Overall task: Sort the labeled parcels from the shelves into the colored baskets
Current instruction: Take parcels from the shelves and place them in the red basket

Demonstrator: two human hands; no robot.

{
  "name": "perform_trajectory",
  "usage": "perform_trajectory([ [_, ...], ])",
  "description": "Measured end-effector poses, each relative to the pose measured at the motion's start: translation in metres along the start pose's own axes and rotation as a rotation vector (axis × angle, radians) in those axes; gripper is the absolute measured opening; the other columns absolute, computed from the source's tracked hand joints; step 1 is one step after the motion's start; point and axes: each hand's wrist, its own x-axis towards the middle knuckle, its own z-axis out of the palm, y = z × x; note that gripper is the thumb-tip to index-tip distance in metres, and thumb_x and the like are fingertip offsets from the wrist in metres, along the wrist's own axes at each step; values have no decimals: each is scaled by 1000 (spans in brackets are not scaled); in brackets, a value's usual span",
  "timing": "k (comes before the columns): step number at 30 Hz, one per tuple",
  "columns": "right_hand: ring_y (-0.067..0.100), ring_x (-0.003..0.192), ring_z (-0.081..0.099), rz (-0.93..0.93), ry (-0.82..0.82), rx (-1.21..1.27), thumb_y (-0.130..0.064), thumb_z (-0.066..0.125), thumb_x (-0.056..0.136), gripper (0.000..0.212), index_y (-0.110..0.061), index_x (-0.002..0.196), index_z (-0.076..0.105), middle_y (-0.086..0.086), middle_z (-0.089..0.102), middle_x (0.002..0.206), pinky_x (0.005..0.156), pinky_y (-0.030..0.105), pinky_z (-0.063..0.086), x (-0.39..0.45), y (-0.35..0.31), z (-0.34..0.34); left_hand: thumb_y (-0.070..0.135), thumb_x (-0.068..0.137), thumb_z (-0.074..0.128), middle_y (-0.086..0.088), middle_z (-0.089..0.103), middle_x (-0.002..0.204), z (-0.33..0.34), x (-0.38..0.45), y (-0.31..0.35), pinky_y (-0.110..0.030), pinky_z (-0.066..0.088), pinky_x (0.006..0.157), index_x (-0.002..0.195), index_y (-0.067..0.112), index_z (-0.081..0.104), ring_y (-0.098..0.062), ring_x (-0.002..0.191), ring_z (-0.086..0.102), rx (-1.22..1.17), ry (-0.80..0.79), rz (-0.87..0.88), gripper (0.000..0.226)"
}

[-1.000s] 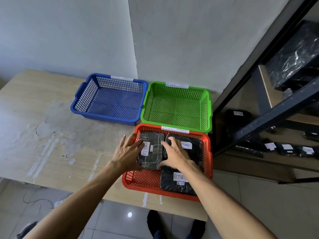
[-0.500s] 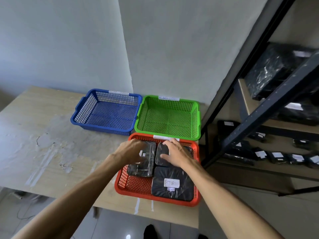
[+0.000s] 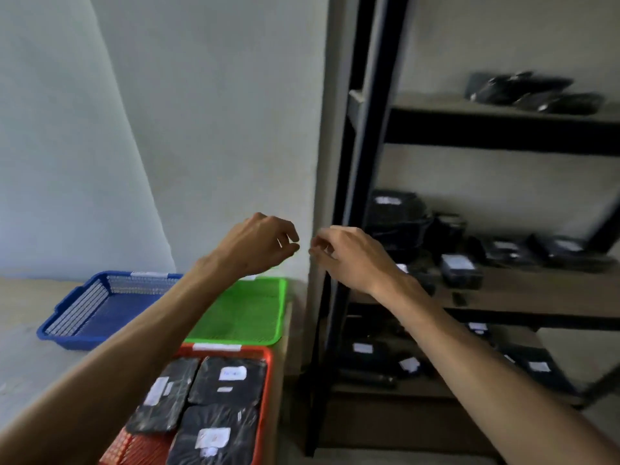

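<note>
Shelving of black metal and wood holds black labelled parcels; three more lie in the red plastic basket on the pale table. Left hand and right hand hover empty, fingers loosely curled.

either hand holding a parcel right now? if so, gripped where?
Nothing held. The left hand and right hand are both raised with loosely curled fingers, empty; three black parcels lie in the red basket.
</note>
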Motion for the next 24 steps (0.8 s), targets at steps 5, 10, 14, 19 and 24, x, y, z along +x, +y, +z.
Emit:
perform_trajectory([
  [5, 12, 89, 60, -97, 221, -57, -41, 54, 99, 18, -26, 100, 63, -12, 59, 94, 72, 38, 53, -36, 68, -123, 33, 86, 60, 17, 71, 74, -31, 58, 122, -36, 57, 79, 90, 28, 74, -12, 78, 71, -8, 191, 96, 16],
  [10, 10, 90, 60, -103, 411, -33, -36, 56, 98, 11, -27, 99, 63, -12, 60, 97, 75, 40, 54, -49, 146, -217, 27, 85, 64, 18, 70, 66, -43, 121, 226, -27, 56, 78, 82, 29, 74, 2, 68, 67, -103, 319, 136, 11],
  [14, 12, 81, 61, -69, 525, 12, -27, 60, 96, 7, -22, 93, 64, -7, 62, 92, 74, 41, 54, -38, 203, -271, 22, 85, 64, 11, 72, 62, -38, 178, 281, -28, 59, 72, 77, 25, 73, 4, 60, 66, -194, 333, 145, 13],
  [19, 16, 82, 64, 68, 574, 75, -19, 63, 94, 10, -15, 89, 70, -3, 71, 89, 81, 36, 52, -20, 261, -313, 24, 83, 62, 10, 70, 67, -24, 249, 321, -31, 55, 76, 78, 24, 75, -16, 77, 68, -200, 387, 87, 14],
  [24, 22, 91, 62, 384, 467, 173, -30, 59, 98, 27, -6, 89, 68, 6, 68, 90, 76, 30, 46, 4, 307, -331, 32, 94, 60, -5, 71, 83, -8, 305, 344, -27, 46, 73, 91, 12, 77, -24, 85, 64, -287, 272, -68, 26],
])
